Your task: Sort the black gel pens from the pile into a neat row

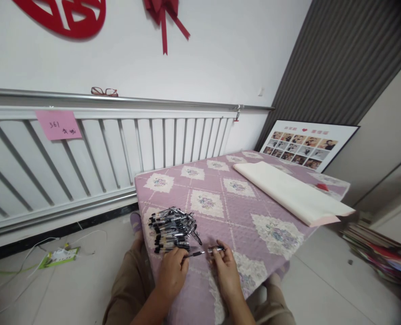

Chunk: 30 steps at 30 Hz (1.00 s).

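A pile of several black pens [171, 228] lies on a purple quilted cloth [220, 198] that covers a low table. Just in front of the pile, both hands hold one black pen [203, 252] level between them. My left hand [172, 271] pinches its left end with fingers curled. My right hand [224, 266] grips the clear right end between thumb and fingers. Both wrists rest on the cloth near the table's front edge.
A folded cream sheet [293, 192] lies across the table's far right. A framed photo collage [305, 144] leans at the back right. A white radiator [119, 149] carries a pink note [58, 124] and red glasses [104, 91]. Papers [379, 248] are stacked on the floor at the right.
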Motion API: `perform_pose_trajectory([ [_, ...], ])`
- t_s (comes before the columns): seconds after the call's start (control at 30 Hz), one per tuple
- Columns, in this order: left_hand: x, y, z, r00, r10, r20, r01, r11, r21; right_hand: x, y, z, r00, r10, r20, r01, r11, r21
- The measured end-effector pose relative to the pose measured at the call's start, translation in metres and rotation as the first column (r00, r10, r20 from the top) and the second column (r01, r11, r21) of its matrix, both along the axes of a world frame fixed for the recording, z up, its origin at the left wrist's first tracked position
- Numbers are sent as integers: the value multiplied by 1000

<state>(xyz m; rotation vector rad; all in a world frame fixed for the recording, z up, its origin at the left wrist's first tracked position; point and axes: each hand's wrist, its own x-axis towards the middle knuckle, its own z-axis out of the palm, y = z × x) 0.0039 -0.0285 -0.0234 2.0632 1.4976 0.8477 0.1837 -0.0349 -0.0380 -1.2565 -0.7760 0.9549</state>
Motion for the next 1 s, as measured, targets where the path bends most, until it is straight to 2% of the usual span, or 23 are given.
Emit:
perform_pose_trajectory([
  [0.17, 1, 0, 0, 1000, 2, -13, -2, 1000, -9, 0, 0, -3, 991, 71, 113, -73, 997, 14],
  [0.4, 0, 1, -1, 999, -17, -33, 17, 1000, -9, -3, -4, 7, 928, 195, 319, -214, 977, 26],
  [0.63, -1, 2, -2, 999, -24, -36, 24, 1000, 0, -6, -4, 8, 861, 242, 447, -262, 965, -16],
  [0.8, -1, 2, 2, 999, -31, -40, 31, 1000, -1, -7, -4, 10, 872, 241, 427, -259, 966, -17],
  [1.0, 1, -1, -1, 996, -76, -41, 76, 997, -5, -4, 0, 10, 944, 178, 277, -187, 982, 7],
])
